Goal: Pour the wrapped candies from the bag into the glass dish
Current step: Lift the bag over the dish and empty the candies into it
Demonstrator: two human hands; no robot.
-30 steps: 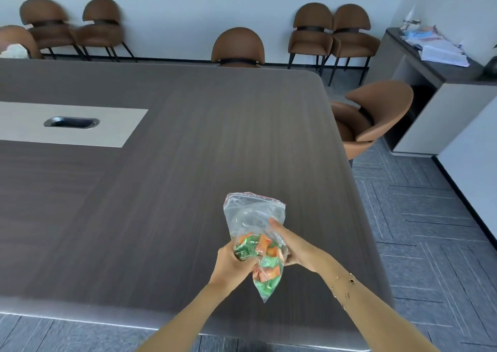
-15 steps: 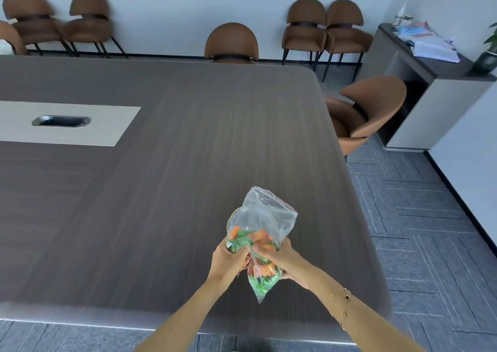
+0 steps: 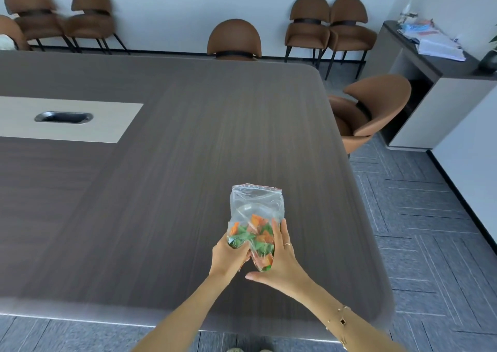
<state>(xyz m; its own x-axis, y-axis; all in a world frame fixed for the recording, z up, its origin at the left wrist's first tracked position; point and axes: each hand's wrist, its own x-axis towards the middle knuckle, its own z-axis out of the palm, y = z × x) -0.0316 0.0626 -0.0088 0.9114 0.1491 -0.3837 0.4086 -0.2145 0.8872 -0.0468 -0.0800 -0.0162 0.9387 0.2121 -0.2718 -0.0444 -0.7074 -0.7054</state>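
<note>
A clear zip bag [image 3: 255, 203] with a red seal strip stands upright above the table's near right part. Orange and green wrapped candies [image 3: 256, 237] fill its lower half. My left hand [image 3: 228, 257] grips the bag's lower left side. My right hand [image 3: 281, 260] cups the lower right side, fingers flat against the plastic and thumb stretched out below. A faint curved glassy outline shows through the empty upper part of the bag; I cannot tell whether it is the glass dish.
The dark wood table [image 3: 161, 190] has a pale inset with a metal cable slot [image 3: 63, 117] at the left. Brown chairs line the far wall, and one chair [image 3: 365, 115] stands at the table's right edge. A grey cabinet [image 3: 435, 82] holds papers.
The bag has straightened so its sealed top points away from me. My right hand has slid from the front of the bag to its lower right side, with the fingers flattened.
</note>
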